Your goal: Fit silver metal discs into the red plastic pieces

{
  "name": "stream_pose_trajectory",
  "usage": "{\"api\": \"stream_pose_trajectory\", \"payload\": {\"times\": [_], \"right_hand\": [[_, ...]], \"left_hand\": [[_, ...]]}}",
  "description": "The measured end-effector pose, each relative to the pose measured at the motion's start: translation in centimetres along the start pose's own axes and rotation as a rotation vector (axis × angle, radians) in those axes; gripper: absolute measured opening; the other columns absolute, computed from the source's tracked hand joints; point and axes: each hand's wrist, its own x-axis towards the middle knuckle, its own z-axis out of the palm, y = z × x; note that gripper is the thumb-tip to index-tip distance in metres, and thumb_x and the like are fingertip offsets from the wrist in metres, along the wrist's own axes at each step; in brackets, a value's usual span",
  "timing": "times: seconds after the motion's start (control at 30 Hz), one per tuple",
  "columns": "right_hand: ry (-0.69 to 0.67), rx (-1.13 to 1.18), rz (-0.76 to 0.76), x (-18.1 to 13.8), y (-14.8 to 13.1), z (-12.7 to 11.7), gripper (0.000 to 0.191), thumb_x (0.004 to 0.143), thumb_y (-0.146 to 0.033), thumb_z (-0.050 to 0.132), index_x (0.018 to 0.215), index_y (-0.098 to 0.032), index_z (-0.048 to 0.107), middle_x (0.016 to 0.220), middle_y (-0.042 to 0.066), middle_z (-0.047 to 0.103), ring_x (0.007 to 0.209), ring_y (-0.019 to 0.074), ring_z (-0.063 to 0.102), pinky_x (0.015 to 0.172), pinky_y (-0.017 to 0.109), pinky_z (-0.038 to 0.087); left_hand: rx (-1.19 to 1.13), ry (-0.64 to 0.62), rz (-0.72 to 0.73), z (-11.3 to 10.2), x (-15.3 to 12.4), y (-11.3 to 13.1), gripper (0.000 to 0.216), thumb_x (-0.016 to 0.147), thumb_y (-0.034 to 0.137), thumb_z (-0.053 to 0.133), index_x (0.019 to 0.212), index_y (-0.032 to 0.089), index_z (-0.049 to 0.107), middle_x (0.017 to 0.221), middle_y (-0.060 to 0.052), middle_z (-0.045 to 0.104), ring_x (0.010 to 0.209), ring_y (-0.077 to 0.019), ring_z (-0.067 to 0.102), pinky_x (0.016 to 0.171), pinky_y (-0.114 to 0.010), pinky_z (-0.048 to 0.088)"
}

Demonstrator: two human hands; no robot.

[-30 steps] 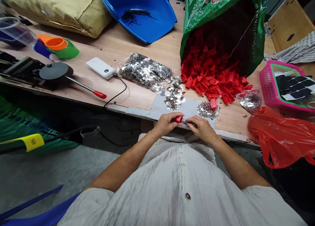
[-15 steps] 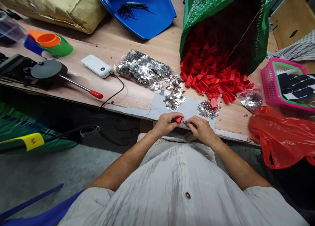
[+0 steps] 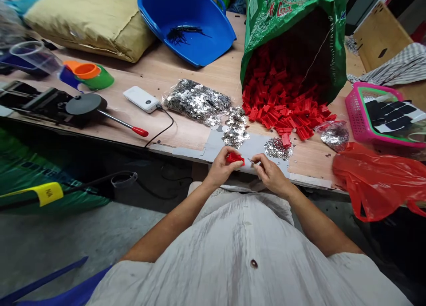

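Between the thumb and fingers of my left hand (image 3: 218, 172) is a small red plastic part (image 3: 234, 158), held just over the table's front edge. My right hand (image 3: 271, 175) pinches a thin, pointed metal tool (image 3: 250, 161); most of it is hidden by the fingers. Its tip points at the red part, with a small gap between them. Beyond my hands, a pile of flat silver metal pieces (image 3: 234, 139) and a smaller pile of shiny metal bits (image 3: 275, 151) lie on a grey sheet (image 3: 213, 141). Many like red parts (image 3: 279, 108) spill from a green sack (image 3: 249, 39).
A clear bag of metal pieces (image 3: 196, 99) and a white power bank (image 3: 141, 98) with a cable lie to the left. Farther left is a red-handled lever press (image 3: 84, 104). A blue scoop (image 3: 196, 48) stands behind. On the right are a pink basket (image 3: 356, 113) and a red plastic bag (image 3: 382, 177).
My hands have moved apart, and the tool tip has come away from the red part. The red part has turned in my left hand. The camera view has shifted slightly.
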Motion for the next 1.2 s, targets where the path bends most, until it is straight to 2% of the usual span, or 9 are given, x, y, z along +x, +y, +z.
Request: {"api": "stream_pose_trajectory", "payload": {"times": [0.13, 0.27, 0.43, 0.5, 0.7, 0.8, 0.9, 1.03, 1.2], "right_hand": [[-0.108, 0.018, -0.012, -0.4, -1.5, -0.4, 0.045, 0.100, -0.028, 0.038, 0.145, -0.025, 0.033, 0.073, -0.004, 0.065, 0.069, 0.0149, 0.061, 0.073, 0.028, 0.044], [-0.082, -0.033, -0.046, -0.4, -2.4, -0.2, 0.041, 0.101, -0.037, 0.039, 0.140, -0.029, 0.044, 0.071, -0.003, 0.065, 0.067, 0.0158, 0.062, 0.067, 0.027, 0.043], [-0.021, -0.102, -0.128, -0.3, -2.7, -0.1, 0.037, 0.100, -0.038, 0.040, 0.135, -0.030, 0.052, 0.108, 0.003, 0.072, 0.081, 0.0185, 0.067, 0.072, 0.029, 0.047], [0.041, -0.155, -0.146, -0.3, -2.6, 0.1, 0.035, 0.100, -0.038, 0.040, 0.130, -0.029, 0.057, 0.116, 0.004, 0.071, 0.084, 0.0198, 0.068, 0.076, 0.031, 0.047], [0.141, -0.013, -0.108, -0.1, -2.3, 0.9, 0.037, 0.102, -0.039, 0.035, 0.114, -0.026, 0.066, 0.100, 0.003, 0.073, 0.086, 0.0173, 0.068, 0.076, 0.027, 0.048], [0.140, -0.039, 0.024, 0.0, -1.2, -0.1, 0.039, 0.101, -0.044, 0.034, 0.117, -0.026, 0.064, 0.088, 0.002, 0.072, 0.074, 0.0164, 0.066, 0.069, 0.027, 0.046], [0.313, -0.221, 0.222, 0.3, 1.5, -2.4, 0.038, 0.096, -0.049, 0.044, 0.116, -0.022, 0.062, 0.082, 0.003, 0.069, 0.070, 0.0187, 0.062, 0.065, 0.029, 0.043], [0.555, -0.525, 0.348, 0.5, 5.9, -5.4, 0.042, 0.088, -0.050, 0.055, 0.114, -0.017, 0.058, 0.106, 0.014, 0.064, 0.093, 0.0267, 0.059, 0.073, 0.034, 0.043], [0.541, -0.585, 0.426, 1.3, 8.3, -6.6, 0.032, 0.088, -0.047, 0.052, 0.100, -0.019, 0.061, 0.095, 0.011, 0.063, 0.085, 0.0250, 0.056, 0.072, 0.033, 0.040]], "left_hand": [[-0.497, -0.048, -0.220, 0.7, -1.6, 1.0, 0.029, 0.073, 0.034, 0.079, 0.081, 0.018, 0.056, 0.085, 0.000, 0.068, 0.086, -0.0160, 0.069, 0.090, -0.032, 0.048], [-0.745, -0.054, -0.345, 1.5, -2.6, 1.3, 0.023, 0.077, 0.030, 0.077, 0.076, 0.015, 0.059, 0.080, -0.002, 0.068, 0.079, -0.0135, 0.068, 0.088, -0.030, 0.052], [-0.879, 0.033, -0.440, 2.5, -3.3, 1.6, 0.013, 0.085, 0.025, 0.068, 0.080, 0.014, 0.065, 0.082, -0.003, 0.067, 0.077, -0.0125, 0.065, 0.090, -0.032, 0.055], [-0.898, 0.062, -0.419, 2.8, -3.5, 1.8, 0.012, 0.087, 0.022, 0.065, 0.079, 0.014, 0.065, 0.082, -0.003, 0.067, 0.078, -0.0125, 0.065, 0.093, -0.033, 0.055], [-0.859, 0.064, -0.374, 3.3, -3.7, 1.9, 0.015, 0.086, 0.024, 0.067, 0.078, 0.014, 0.061, 0.086, -0.004, 0.069, 0.088, -0.0163, 0.069, 0.100, -0.038, 0.052], [-0.770, 0.009, -0.422, 2.5, -3.9, 1.0, 0.019, 0.083, 0.028, 0.071, 0.078, 0.015, 0.058, 0.085, -0.005, 0.070, 0.091, -0.0201, 0.071, 0.095, -0.039, 0.054], [-0.597, -0.010, -0.586, 1.1, -4.2, -1.2, 0.025, 0.079, 0.026, 0.076, 0.074, 0.015, 0.053, 0.079, -0.005, 0.068, 0.086, -0.0212, 0.072, 0.080, -0.033, 0.058], [-0.484, 0.221, -0.734, -0.1, -4.2, -5.0, 0.027, 0.075, 0.017, 0.077, 0.080, 0.015, 0.051, 0.085, -0.007, 0.067, 0.079, -0.0181, 0.071, 0.074, -0.028, 0.059], [-0.443, 0.288, -0.728, -0.4, -3.8, -7.2, 0.043, 0.071, 0.015, 0.081, 0.104, 0.019, 0.053, 0.095, -0.005, 0.065, 0.081, -0.0143, 0.068, 0.083, -0.034, 0.059]]}}
